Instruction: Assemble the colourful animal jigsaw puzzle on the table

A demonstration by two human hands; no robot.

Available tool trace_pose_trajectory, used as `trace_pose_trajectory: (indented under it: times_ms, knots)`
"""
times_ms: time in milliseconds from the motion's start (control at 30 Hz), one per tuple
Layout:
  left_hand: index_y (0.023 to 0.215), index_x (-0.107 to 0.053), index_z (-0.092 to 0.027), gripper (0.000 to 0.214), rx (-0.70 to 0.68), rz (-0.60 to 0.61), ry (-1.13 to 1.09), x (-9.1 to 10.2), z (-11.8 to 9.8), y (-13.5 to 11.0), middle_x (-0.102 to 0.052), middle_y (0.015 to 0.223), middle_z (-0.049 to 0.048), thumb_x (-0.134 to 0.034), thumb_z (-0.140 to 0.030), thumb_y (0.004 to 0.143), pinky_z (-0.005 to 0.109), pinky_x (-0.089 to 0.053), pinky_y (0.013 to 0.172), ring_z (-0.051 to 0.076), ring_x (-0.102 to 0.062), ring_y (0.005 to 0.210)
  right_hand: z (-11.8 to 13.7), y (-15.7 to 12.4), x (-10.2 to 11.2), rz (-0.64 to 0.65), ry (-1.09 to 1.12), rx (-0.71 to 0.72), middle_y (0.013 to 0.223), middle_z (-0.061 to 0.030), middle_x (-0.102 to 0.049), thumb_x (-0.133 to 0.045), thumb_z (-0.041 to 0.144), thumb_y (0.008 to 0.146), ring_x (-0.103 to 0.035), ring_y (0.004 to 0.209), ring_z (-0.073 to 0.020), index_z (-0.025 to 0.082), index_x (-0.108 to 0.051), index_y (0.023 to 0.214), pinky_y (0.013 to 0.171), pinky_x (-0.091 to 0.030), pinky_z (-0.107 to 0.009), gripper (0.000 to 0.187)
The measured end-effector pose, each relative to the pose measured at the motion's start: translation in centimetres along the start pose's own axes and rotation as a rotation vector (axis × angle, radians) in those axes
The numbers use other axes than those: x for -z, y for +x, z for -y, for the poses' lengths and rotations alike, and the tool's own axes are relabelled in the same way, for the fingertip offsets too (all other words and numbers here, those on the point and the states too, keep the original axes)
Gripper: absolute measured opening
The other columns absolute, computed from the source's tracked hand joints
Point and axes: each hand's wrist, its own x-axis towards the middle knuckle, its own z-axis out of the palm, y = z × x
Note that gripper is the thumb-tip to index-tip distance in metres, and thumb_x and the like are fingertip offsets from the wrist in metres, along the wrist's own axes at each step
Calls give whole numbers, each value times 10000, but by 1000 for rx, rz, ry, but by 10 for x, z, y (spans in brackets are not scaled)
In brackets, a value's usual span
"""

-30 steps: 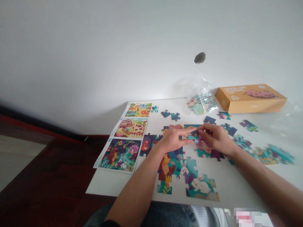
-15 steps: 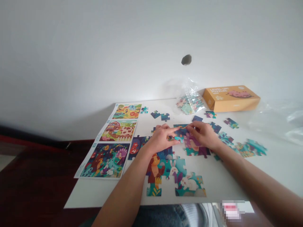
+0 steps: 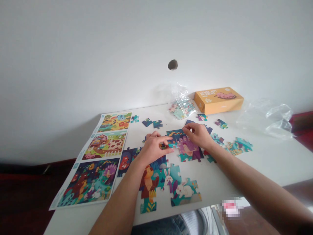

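My left hand [image 3: 153,146] is over the middle of the jigsaw, thumb and index finger on either side of a small teal puzzle piece [image 3: 173,145]. My right hand [image 3: 197,134] has its fingers pinched at the upper right corner of a dark blue puzzle piece with an orange garland [image 3: 175,133]. Directly below lies the joined purple peacock section [image 3: 188,148]. Nearer to me is a joined section with a beaver [image 3: 148,178] and white rabbits [image 3: 184,191]. My left hand hides part of the dark blue pieces around the fox [image 3: 125,161].
A picture sheet [image 3: 99,156] lies left on the white table [image 3: 264,166]. Loose pieces [image 3: 147,122] lie behind and to the right [image 3: 241,145]. A clear bag of pieces [image 3: 182,107], an orange puzzle box [image 3: 220,100] and crumpled plastic [image 3: 269,117] are by the wall.
The view has swung to the right. The garland piece, tilted between my hands before, now looks flat above the peacock. My right fingers have shifted to its corner; my left hand keeps its place on the jigsaw.
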Motion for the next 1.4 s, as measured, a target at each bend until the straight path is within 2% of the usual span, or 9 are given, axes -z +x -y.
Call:
trace_pose_trajectory:
  times_ms: [167, 333, 400, 700, 1100, 1400]
  knots:
    - [1051, -773, -304, 306, -88, -10, 59, 1, -1, 0, -729, 842, 12, -797, -461, 789, 397, -366, 903, 219, -567, 921, -2, 0, 1, 25, -44, 32, 848, -27, -720, -576, 315, 896, -611, 745, -165, 210, -729, 880, 716, -439, -288, 187]
    - [1049, -781, -351, 291, -121, -16, 183, 1, -4, 0, -678, 1224, 30, -818, -425, 770, 442, -346, 963, 279, -504, 1141, -9, -1, 2, 137, -184, 200, 1069, -101, -638, -679, 346, 847, -623, 971, -242, 208, -721, 1121, 896, -488, -372, 310]
    - [1049, -780, -370, 259, -127, 20, 184, 1, -5, -1, -667, 1275, 8, -801, -393, 792, 448, -347, 978, 281, -483, 1165, -13, -1, 1, 154, -218, 246, 1118, -118, -599, -694, 316, 838, -603, 1036, -262, 211, -701, 1180, 948, -486, -400, 357]
    - [1053, -777, -381, 236, -141, 50, 201, 3, -6, -2, -679, 1267, -23, -719, -299, 839, 450, -338, 1012, 276, -456, 1172, -22, 1, -1, 164, -214, 253, 1132, -117, -556, -697, 331, 853, -585, 1057, -271, 222, -680, 1212, 980, -489, -439, 375]
    - [1077, -772, -353, 230, -160, 25, 221, -1, -13, -2, -654, 1159, 36, -702, -319, 861, 448, -373, 962, 269, -474, 1128, -23, 1, -2, 166, -214, 250, 1138, -119, -555, -714, 337, 839, -593, 1063, -278, 220, -687, 1204, 977, -498, -434, 385]
    - [1049, -773, -307, 196, -192, 33, 210, 1, -9, -1, -685, 1253, 7, -697, -330, 870, 466, -371, 1017, 283, -447, 1174, -25, 1, -3, 152, -201, 260, 1140, -115, -562, -715, 363, 840, -598, 1052, -277, 236, -687, 1208, 974, -500, -437, 389]
